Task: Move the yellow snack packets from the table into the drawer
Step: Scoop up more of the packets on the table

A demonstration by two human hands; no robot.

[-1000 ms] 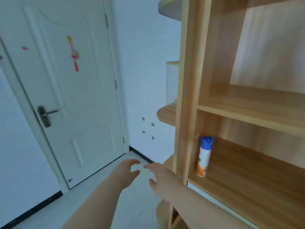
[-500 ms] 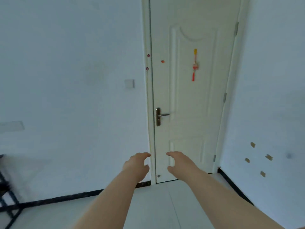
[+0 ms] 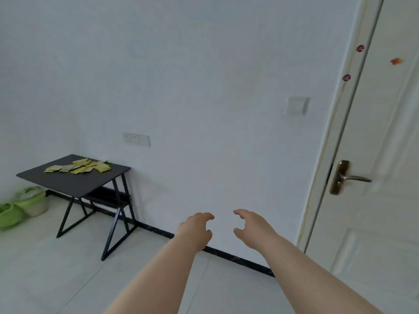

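Observation:
Several yellow snack packets point(image 3: 79, 168) lie spread on the far part of a small black table point(image 3: 68, 183) at the left, against the white wall. My left hand point(image 3: 196, 230) and my right hand point(image 3: 251, 227) are stretched out in front of me at the centre, well to the right of the table. Both hold nothing, with their fingers loosely curled. No drawer is in view.
A white door point(image 3: 385, 177) with a brass handle point(image 3: 347, 177) stands shut at the right. Green slippers point(image 3: 9, 215) and a green-rimmed bin point(image 3: 34, 200) sit on the floor left of the table. Pale floor tiles lie between me and the table.
The view has swung left, from the wooden shelf past the door to the wall and the table. Both hands stay out in front, empty.

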